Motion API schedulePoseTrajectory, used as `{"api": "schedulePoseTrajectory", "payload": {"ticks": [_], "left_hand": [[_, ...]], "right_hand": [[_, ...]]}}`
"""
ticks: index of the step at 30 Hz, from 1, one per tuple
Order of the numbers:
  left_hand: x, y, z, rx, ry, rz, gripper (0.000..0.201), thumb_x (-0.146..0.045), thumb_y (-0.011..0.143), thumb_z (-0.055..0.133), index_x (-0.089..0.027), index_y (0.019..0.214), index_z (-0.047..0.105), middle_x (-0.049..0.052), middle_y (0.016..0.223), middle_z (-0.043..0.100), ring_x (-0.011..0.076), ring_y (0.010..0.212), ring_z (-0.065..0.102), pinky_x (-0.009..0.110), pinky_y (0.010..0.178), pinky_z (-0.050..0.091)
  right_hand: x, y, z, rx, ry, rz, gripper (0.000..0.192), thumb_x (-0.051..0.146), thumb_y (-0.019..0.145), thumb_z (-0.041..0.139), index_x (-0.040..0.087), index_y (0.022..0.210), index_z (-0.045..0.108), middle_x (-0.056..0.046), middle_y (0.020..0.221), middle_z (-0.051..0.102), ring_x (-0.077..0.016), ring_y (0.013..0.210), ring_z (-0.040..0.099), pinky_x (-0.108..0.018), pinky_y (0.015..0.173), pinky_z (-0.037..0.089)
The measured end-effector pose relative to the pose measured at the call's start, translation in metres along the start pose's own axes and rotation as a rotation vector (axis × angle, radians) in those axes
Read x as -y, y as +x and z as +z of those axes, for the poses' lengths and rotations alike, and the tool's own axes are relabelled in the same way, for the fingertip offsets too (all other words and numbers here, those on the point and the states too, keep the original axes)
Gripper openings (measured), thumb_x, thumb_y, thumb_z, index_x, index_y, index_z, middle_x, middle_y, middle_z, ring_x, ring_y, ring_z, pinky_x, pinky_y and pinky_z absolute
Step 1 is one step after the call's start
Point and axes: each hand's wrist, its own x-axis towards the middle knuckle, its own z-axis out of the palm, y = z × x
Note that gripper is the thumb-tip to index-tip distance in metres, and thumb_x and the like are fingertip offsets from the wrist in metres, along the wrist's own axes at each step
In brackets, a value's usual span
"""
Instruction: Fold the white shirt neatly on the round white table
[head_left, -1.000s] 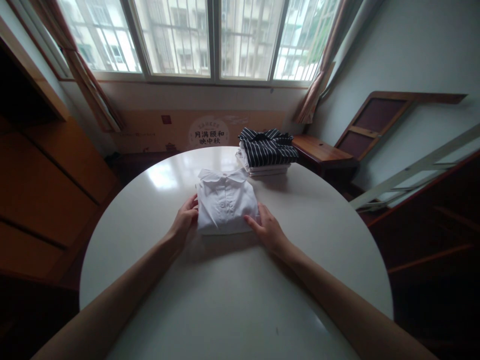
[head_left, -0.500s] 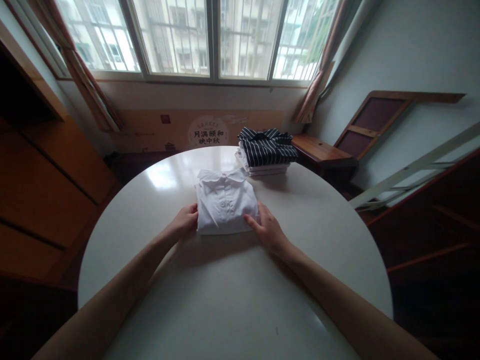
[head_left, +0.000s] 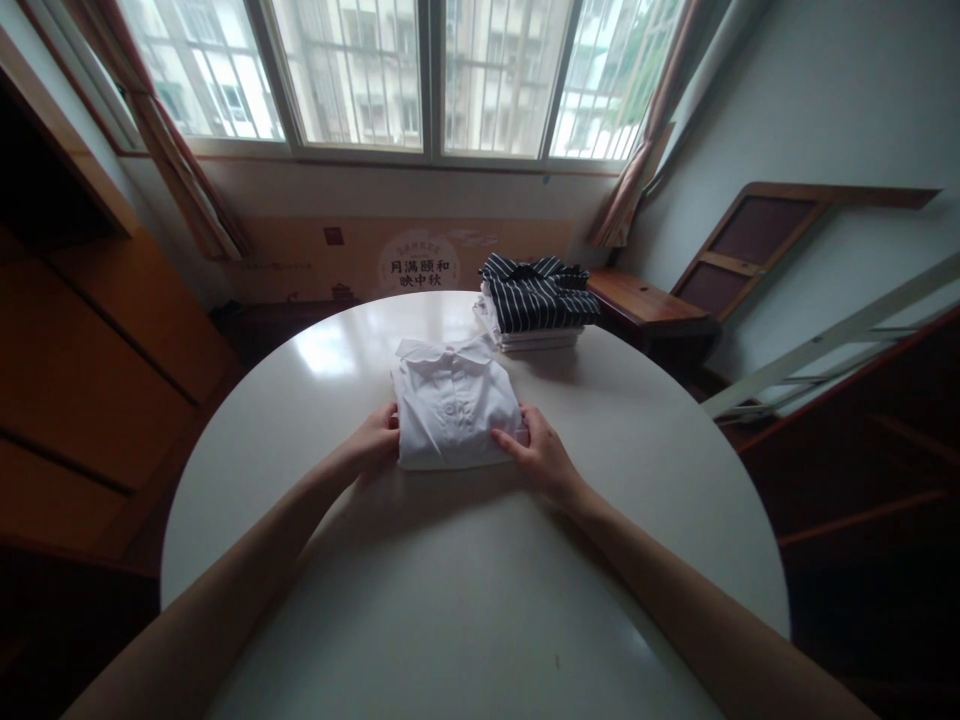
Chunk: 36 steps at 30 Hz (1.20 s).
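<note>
Hands are framing a folded white shirt (head_left: 454,415) in the head view, one at each near corner, on a round white table (head_left: 465,600). The left hand (head_left: 373,447) is pressing against the shirt's near left edge, its fingers curling onto the fabric, though whether they are pinching it or only resting there cannot be told. The right hand (head_left: 541,453) is lying at the near right corner with its fingers spread loosely over the cloth, touching it without a clear clasp. The shirt is sitting collar away, buttons up, a little beyond the middle of the table. Farther off and to the right, near the table's far edge, a stack of folded clothes (head_left: 535,313) is standing apart from the shirt, a dark striped shirt (head_left: 537,296) lying on top of it. Beyond the table, a cardboard box (head_left: 405,260) printed with Chinese characters is leaning under the wide barred window (head_left: 420,75). A wooden bench (head_left: 645,305) is standing at the far right by the wall, and a wooden cabinet (head_left: 90,350) is filling the left side.
</note>
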Motion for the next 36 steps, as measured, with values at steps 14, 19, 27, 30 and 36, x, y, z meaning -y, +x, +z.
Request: {"api": "schedulePoseTrajectory", "payload": {"ticks": [14, 19, 27, 30, 36], "left_hand": [[-0.0004, 0.0008, 0.004, -0.055, -0.001, 0.067, 0.07, -0.025, 0.05, 0.068, -0.008, 0.116, 0.053, 0.015, 0.111, 0.064, 0.0325, 0.105, 0.058, 0.039, 0.085, 0.051], [-0.0019, 0.0005, 0.0043, -0.069, 0.008, 0.097, 0.069, -0.028, 0.052, 0.066, -0.007, 0.116, 0.054, 0.016, 0.111, 0.063, 0.0339, 0.107, 0.056, 0.04, 0.088, 0.05], [0.002, 0.0038, 0.0011, -0.085, 0.05, 0.132, 0.066, -0.027, 0.054, 0.063, -0.008, 0.116, 0.055, 0.016, 0.119, 0.059, 0.0343, 0.117, 0.049, 0.044, 0.098, 0.043], [0.0012, 0.0048, 0.0014, -0.082, 0.045, 0.125, 0.067, -0.027, 0.052, 0.064, -0.007, 0.116, 0.055, 0.016, 0.119, 0.059, 0.0345, 0.117, 0.048, 0.044, 0.099, 0.041], [-0.0006, 0.0038, 0.0027, -0.078, 0.04, 0.136, 0.065, -0.026, 0.052, 0.064, -0.009, 0.114, 0.057, 0.014, 0.116, 0.061, 0.0341, 0.115, 0.049, 0.044, 0.099, 0.041]], "right_hand": [[-0.0036, 0.002, 0.0023, 0.064, -0.027, -0.039, 0.052, 0.055, 0.079, 0.05, 0.013, 0.112, 0.051, -0.015, 0.119, 0.052, -0.0257, 0.11, 0.051, -0.042, 0.099, 0.039], [-0.004, 0.0008, 0.0037, 0.061, -0.042, -0.053, 0.052, 0.054, 0.08, 0.049, 0.014, 0.113, 0.051, -0.016, 0.12, 0.051, -0.0259, 0.112, 0.05, -0.043, 0.102, 0.038], [-0.0014, 0.0006, 0.0027, 0.089, -0.062, -0.056, 0.049, 0.053, 0.081, 0.048, 0.014, 0.109, 0.052, -0.016, 0.12, 0.051, -0.0259, 0.111, 0.051, -0.041, 0.1, 0.04], [-0.0022, 0.0009, 0.0027, 0.091, -0.071, -0.062, 0.048, 0.053, 0.081, 0.047, 0.014, 0.107, 0.053, -0.016, 0.118, 0.052, -0.0258, 0.11, 0.051, -0.041, 0.099, 0.04], [-0.0037, 0.001, 0.0037, 0.081, -0.084, -0.075, 0.045, 0.053, 0.081, 0.046, 0.015, 0.105, 0.054, -0.015, 0.119, 0.052, -0.0249, 0.11, 0.05, -0.04, 0.098, 0.041]]}}
